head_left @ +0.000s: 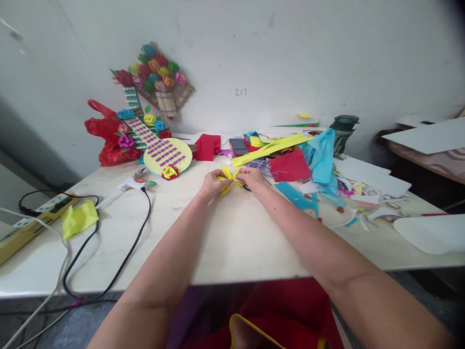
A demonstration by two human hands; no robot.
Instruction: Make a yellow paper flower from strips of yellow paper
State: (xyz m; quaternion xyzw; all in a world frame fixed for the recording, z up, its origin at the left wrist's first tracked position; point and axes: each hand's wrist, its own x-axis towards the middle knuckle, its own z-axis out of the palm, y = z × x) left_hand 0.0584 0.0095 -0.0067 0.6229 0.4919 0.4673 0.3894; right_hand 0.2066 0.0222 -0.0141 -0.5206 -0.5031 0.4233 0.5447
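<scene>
A yellow bow-like piece of paper or cloth [228, 178], gathered at its middle with loops fanning out, is held just above the white table [250, 242]. My left hand [212, 184] pinches its left side. At its right side, my right hand [253, 178] has the fingers closed on it. Both sets of fingertips are small in view, so the exact grip is hard to make out. Just behind the hands lie long yellow strips [272, 149], a red cloth piece [290, 166] and a tangle of purple shreds [259, 166].
To the left stand a flower-trimmed, guitar-shaped craft [167, 154], a red plastic bag [103, 128], a glue gun [132, 183] with a black cord and a power strip [36, 223]. Blue cloth [321, 157], paper scraps [363, 194] and a dark green bottle [343, 132] lie or stand right.
</scene>
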